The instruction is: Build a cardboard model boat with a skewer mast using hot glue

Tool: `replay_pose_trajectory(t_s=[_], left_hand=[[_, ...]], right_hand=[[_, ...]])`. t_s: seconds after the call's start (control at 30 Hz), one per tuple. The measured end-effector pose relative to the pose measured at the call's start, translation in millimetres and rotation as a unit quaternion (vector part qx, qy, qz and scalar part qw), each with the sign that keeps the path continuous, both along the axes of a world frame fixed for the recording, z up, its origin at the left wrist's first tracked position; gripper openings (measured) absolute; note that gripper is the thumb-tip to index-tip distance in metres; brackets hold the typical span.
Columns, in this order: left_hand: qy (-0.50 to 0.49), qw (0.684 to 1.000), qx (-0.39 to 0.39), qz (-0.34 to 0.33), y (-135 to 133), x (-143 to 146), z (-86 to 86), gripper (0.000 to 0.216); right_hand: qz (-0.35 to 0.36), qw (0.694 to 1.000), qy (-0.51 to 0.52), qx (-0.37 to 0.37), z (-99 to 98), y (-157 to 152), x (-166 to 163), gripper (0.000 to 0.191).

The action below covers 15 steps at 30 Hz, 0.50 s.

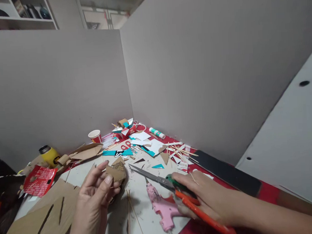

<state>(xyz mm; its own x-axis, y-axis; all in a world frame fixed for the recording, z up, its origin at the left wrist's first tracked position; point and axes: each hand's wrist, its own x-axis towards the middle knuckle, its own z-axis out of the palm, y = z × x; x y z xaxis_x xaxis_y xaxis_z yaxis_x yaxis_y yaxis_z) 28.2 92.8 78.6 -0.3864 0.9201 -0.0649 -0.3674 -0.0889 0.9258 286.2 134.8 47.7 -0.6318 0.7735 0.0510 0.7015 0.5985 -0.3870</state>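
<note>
My left hand (93, 195) pinches a small folded piece of brown cardboard (116, 176) between thumb and fingers, at the lower centre of the head view. My right hand (202, 195) grips a pair of scissors (159, 179) with green and orange handles. Their blades point left toward the cardboard without touching it. Below the scissors lies a pink glue gun (160, 207), its nozzle pointing away from me. Two thin wooden sticks (132, 216) cross on the table between my hands.
Cardboard sheets (43, 217) cover the near left, beside a red packet (40, 180) and a yellow bottle (49, 155). Behind are a paper cup (95, 136), paper scraps (154, 146), a glue stick (157, 133) and several skewers (182, 151). A long black object (226, 171) lies at right. Grey partitions (195, 69) enclose the table.
</note>
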Motion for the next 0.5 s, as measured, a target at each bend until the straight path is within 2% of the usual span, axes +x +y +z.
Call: replay_pose_trajectory(t_s=[0.2,0.37,0.5], left_hand=[[-0.031,0.999,-0.013,-0.028,-5,6,0.3,0.045],[-0.045,0.997,-0.022,-0.062,-8,12,-5.5,0.047],[-0.042,0.998,-0.015,-0.051,-11,20,-5.3,0.048]], right_hand=[[0.008,1.0,0.008,0.007,4.2,-1,-7,0.042],[0.018,1.0,0.024,0.009,2.0,0,-12,0.044],[0.024,1.0,-0.005,-0.001,4.4,0,-17,0.045]])
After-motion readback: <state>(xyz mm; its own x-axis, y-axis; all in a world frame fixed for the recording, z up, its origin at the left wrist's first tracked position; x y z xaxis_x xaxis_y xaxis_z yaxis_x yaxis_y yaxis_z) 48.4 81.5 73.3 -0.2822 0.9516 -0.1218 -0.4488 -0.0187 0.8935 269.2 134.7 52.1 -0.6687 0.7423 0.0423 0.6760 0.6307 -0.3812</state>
